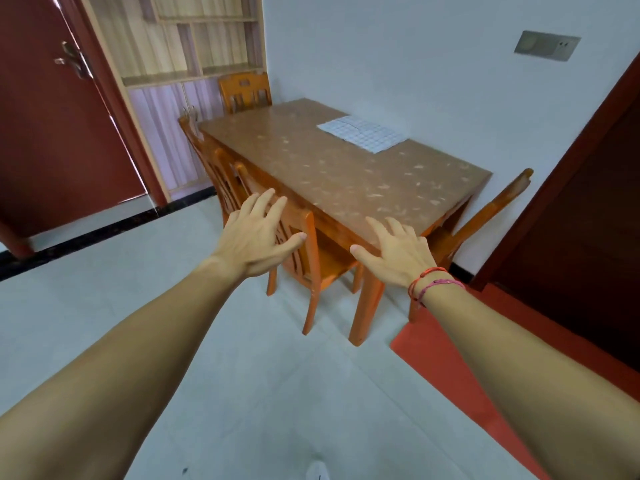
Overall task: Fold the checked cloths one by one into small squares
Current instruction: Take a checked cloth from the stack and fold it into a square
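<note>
A white checked cloth [362,132] lies flat on the far right part of a brown speckled table [332,181], close to the white wall. My left hand [258,233] is stretched out in the air with fingers spread, in front of a chair back. My right hand [398,252], with red cords at the wrist, is also spread and empty, held before the table's near corner. Both hands are well short of the cloth and hold nothing.
Orange wooden chairs stand along the table's left side [304,258], at its far end [244,91] and at the right [491,209]. A dark red door [52,133] and shelves are at the left, a red doorway [588,220] at the right. Pale floor tiles lie below.
</note>
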A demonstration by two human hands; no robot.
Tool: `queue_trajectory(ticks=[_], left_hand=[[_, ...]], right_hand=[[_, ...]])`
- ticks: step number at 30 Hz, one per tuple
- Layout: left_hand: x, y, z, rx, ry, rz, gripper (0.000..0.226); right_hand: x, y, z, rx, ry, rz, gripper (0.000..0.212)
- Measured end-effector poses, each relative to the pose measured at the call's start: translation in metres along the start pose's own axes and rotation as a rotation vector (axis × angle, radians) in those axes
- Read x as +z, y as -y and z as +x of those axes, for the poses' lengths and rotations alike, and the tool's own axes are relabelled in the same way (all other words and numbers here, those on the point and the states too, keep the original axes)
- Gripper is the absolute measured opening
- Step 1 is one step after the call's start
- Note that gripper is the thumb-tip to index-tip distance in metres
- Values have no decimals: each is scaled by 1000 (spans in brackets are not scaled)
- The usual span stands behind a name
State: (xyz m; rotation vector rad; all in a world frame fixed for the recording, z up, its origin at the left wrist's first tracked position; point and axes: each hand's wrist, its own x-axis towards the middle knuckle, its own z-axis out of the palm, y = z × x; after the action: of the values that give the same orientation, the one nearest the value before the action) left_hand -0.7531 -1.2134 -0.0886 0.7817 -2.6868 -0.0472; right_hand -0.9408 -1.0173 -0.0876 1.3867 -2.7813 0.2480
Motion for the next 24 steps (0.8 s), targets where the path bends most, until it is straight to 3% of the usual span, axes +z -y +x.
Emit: queue_trajectory(ticks=[10,24], left_hand=[[50,35,145,-47,44,4,92],[116,94,326,96,70,-31,89]], right_hand=[[9,-20,156,2,-2,28,78],[36,-39,322,117,-6,-29,73]])
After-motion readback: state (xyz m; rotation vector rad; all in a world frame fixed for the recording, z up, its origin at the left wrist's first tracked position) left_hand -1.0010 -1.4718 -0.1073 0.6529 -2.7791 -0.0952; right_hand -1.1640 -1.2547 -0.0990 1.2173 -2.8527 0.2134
